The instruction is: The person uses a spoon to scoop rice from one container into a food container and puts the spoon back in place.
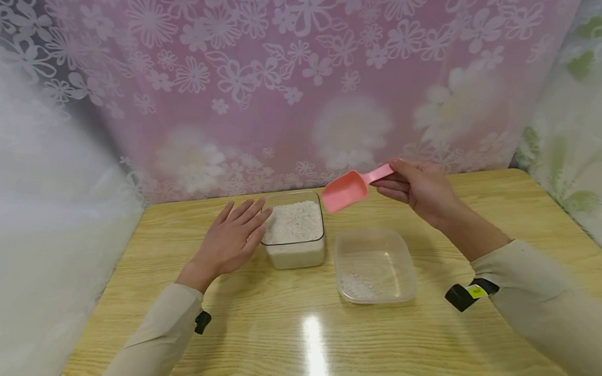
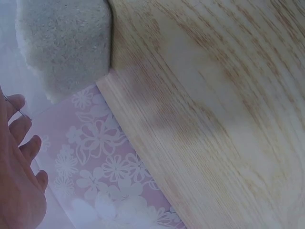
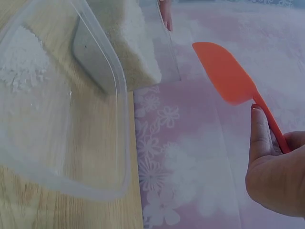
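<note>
A pink scoop (image 1: 345,191) is pinched by its handle in my right hand (image 1: 424,190), raised above the table behind the shallow container; no grains show in its bowl. My left hand (image 1: 232,237), fingers straight and spread, is at the left rim of a clear square container (image 1: 298,256). White grains that look like rice (image 1: 295,221) fill most of that container. To its right stands a shallow translucent plastic container (image 1: 402,262), with a small heap of white grains (image 1: 358,285) in its front left corner. The right wrist view shows the scoop (image 3: 226,74) from its side.
The wood-grain table (image 1: 268,337) ends at the back against a pink flowered curtain (image 1: 277,121). Pale cloth (image 1: 36,213) hangs on the left, and a leaf-patterned cloth (image 1: 580,156) hangs on the right. Both wrists carry black straps with small cameras.
</note>
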Tool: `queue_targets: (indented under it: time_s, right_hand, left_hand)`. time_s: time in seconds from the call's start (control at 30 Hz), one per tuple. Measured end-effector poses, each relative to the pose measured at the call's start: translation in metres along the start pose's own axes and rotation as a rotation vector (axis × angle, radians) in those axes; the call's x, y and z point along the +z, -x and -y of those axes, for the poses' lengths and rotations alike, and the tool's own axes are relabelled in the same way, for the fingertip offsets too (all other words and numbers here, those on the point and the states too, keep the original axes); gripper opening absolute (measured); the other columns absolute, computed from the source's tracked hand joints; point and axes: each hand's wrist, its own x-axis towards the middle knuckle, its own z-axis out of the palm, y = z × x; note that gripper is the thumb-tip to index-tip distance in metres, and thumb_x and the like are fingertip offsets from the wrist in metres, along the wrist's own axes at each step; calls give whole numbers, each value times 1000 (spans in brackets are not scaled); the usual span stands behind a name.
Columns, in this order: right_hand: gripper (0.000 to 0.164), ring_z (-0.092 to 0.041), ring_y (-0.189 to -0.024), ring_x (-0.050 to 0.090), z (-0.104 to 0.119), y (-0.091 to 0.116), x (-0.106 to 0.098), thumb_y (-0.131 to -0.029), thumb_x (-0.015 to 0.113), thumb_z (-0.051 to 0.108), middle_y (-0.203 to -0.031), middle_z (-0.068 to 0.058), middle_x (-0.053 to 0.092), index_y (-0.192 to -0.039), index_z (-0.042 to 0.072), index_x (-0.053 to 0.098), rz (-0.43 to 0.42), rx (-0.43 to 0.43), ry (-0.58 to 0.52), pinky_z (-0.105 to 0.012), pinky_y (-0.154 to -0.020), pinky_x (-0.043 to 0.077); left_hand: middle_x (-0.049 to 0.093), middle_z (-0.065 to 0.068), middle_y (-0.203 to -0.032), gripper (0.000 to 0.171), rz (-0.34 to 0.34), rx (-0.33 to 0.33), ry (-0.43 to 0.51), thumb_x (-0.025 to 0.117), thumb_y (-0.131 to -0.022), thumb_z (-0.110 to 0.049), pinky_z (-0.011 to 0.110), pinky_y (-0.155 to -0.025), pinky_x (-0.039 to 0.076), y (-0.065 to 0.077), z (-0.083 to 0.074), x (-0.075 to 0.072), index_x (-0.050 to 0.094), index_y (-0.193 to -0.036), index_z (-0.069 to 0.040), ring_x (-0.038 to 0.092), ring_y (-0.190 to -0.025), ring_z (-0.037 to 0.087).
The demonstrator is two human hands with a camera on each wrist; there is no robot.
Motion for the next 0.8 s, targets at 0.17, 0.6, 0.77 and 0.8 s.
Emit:
queue_targets:
  time_s: [0.17,0.6,0.77,0.8]
  right_hand:
    - [40,-21,-91,69,-12,-12,11,-100,52,18,-98,-14,70,-129,-8,43,40,14,9,-30,-84,52]
    - [40,-22,-90,69,-33,-27,36,-100,52,19,-96,-11,70,-128,-10,50,-1,-78,218,-32,-82,52]
    - [42,-21,-88,70,-41,-30,44,-100,52,20,-95,-12,70,-128,-12,52,5,-121,312,-32,-81,53]
    - [41,-22,-88,70,-42,-30,45,-100,52,19,-95,-13,69,-127,-12,53,2,-127,320,-32,-80,53]
  left_hand:
    - [21,0,-157,50,1,-3,-11,24,-105,-40,45,-115,3,0,0,0,33,-151,-21,14,-144,21]
    - [18,-3,-157,51,-2,5,-28,23,-105,-40,47,-115,6,-3,-1,2,32,-151,-21,14,-144,21]
    - [19,-2,-157,51,-1,-7,-35,23,-105,-41,47,-115,5,-2,0,2,32,-151,-21,13,-144,20]
    - [19,-2,-157,51,-2,-8,-35,22,-105,-41,47,-115,5,-1,1,1,33,-151,-21,13,-144,21]
